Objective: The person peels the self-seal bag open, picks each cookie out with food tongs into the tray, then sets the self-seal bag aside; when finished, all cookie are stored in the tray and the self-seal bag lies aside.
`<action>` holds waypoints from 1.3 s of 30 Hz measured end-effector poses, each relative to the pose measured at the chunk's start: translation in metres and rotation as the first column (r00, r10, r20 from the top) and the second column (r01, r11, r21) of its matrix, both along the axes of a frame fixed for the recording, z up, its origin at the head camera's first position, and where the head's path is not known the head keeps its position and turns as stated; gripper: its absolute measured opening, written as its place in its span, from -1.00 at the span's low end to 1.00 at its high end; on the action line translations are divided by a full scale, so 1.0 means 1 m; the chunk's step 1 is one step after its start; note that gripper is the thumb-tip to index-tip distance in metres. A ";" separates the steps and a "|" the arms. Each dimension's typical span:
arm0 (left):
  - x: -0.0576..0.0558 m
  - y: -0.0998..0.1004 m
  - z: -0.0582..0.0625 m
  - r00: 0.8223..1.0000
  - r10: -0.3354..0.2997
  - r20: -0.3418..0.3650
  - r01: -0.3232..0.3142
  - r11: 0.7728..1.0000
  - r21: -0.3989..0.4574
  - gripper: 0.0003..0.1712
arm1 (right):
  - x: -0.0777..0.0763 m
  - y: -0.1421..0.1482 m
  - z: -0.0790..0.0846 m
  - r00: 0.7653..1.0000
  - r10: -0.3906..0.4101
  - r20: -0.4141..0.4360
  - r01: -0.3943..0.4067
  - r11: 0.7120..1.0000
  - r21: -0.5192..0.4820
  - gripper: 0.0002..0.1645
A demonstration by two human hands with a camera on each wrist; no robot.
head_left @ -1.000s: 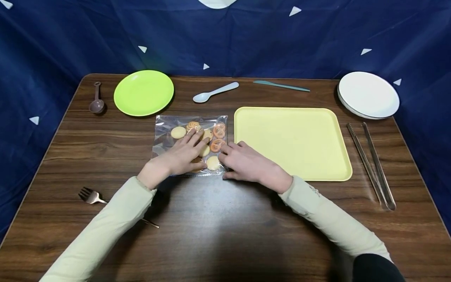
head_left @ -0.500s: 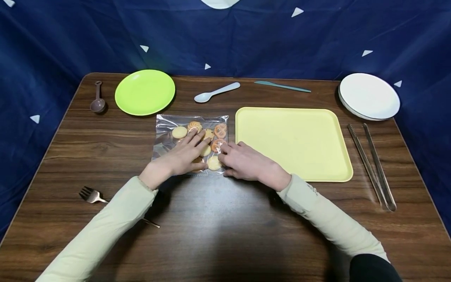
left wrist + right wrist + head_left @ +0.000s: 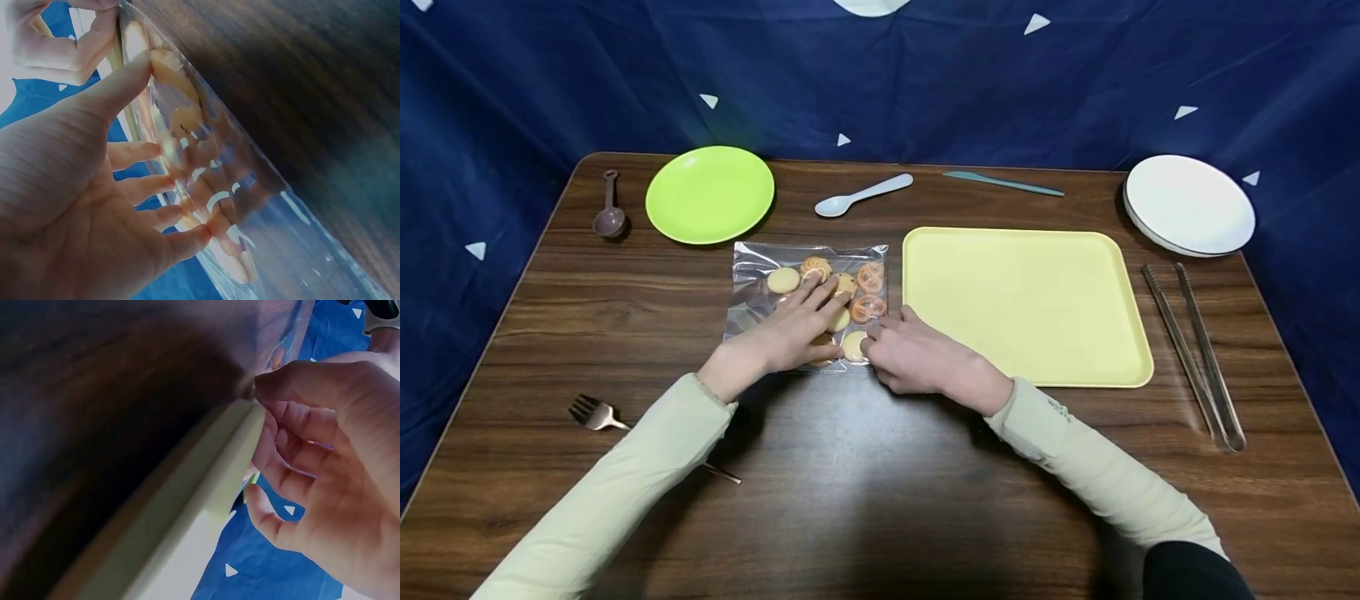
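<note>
A clear plastic bag (image 3: 752, 283) of assorted cookies lies flat on the table, left of the yellow tray (image 3: 1026, 308). Fingers spread, my left hand (image 3: 786, 333) rests on top of it; round cookies (image 3: 783, 280) and pretzel-shaped ones (image 3: 870, 277) show around the fingers. My right hand (image 3: 913, 354) pinches the bag's right edge between thumb and curled fingers, close by the tray's left rim. The left wrist view shows the left hand's straight fingertips (image 3: 164, 182) against the film. From the right wrist, thumb and fingers (image 3: 294, 384) meet at the bag's edge.
Along the back are a measuring spoon (image 3: 609, 221), green plate (image 3: 710, 196), pale blue spoon (image 3: 850, 202), blue knife (image 3: 1003, 183) and white dishes (image 3: 1189, 204). Metal tongs (image 3: 1206, 367) lie right of the tray. The left forearm passes over a fork (image 3: 597, 414).
My right hand has curled its fingers in and closed its pinch on the bag's edge, moving slightly toward me. The left hand stays spread on the bag.
</note>
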State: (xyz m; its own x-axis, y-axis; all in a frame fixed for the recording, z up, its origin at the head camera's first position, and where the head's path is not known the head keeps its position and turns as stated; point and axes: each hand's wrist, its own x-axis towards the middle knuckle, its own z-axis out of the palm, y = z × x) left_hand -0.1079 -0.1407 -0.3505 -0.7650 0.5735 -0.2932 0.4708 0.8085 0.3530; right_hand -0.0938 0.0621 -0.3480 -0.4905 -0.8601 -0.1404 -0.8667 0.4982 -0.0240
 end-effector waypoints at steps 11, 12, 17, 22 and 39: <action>0.001 0.001 0.003 1.000 0.021 0.005 -0.021 1.000 0.002 -0.12 | 0.002 0.001 -0.002 0.999 -0.054 0.004 0.054 0.998 -0.038 -0.78; 0.001 0.001 0.003 1.000 0.020 0.005 -0.020 1.000 0.003 -0.12 | 0.001 0.002 -0.002 0.998 -0.059 0.008 0.059 0.997 -0.044 -0.78; 0.001 0.002 0.002 1.000 0.019 0.011 -0.019 1.000 0.007 -0.11 | -0.001 0.006 -0.001 0.995 -0.090 0.033 0.092 0.993 -0.079 -0.81; 0.001 0.002 0.002 1.000 0.012 0.003 -0.012 1.000 0.002 -0.10 | -0.002 0.012 0.002 0.986 -0.153 0.071 0.160 0.981 -0.105 -0.86; 0.001 0.001 0.003 1.000 0.001 -0.004 -0.002 1.000 -0.016 -0.09 | -0.002 -0.009 0.003 0.971 -0.234 0.052 0.236 0.971 -0.029 -0.35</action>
